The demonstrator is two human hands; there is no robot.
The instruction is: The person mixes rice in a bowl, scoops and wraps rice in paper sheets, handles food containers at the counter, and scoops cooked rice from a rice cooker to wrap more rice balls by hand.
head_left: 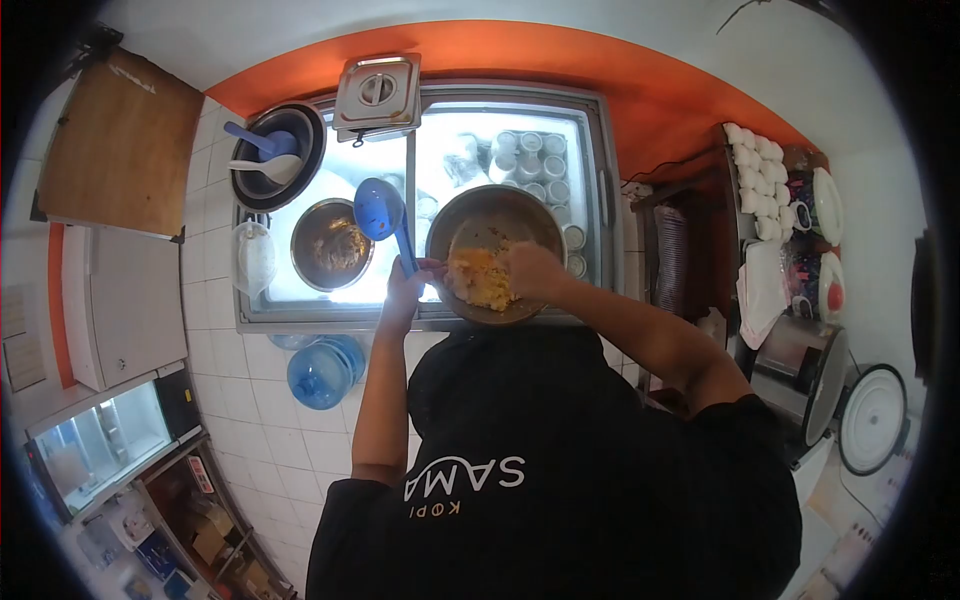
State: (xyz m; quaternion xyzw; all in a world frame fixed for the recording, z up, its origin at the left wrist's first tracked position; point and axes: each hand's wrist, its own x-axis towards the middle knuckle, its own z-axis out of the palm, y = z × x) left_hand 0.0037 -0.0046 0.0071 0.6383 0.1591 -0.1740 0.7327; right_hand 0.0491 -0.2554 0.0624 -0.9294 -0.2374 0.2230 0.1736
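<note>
My left hand (405, 290) is closed around the handle of a blue ladle (379, 209), its bowl raised and speckled with small bits of food. Some of its fingers reach the left rim of a large metal bowl (455, 212). Yellow-orange food (482, 280), perhaps rice or egg, lies in the lower part of that bowl. Over the food, inside the bowl, is my right hand (533, 272), curled and slightly blurred. Its fingertips are hidden, so whatever it may grip does not show.
The bowl stands on a glass-topped lit freezer (330, 318) with cups inside. Left of it sit a smaller metal bowl (308, 222) and a dark basin (240, 185) with ladles. A lidded steel container (350, 108) stands behind. Blue water jugs (320, 377) are on the floor.
</note>
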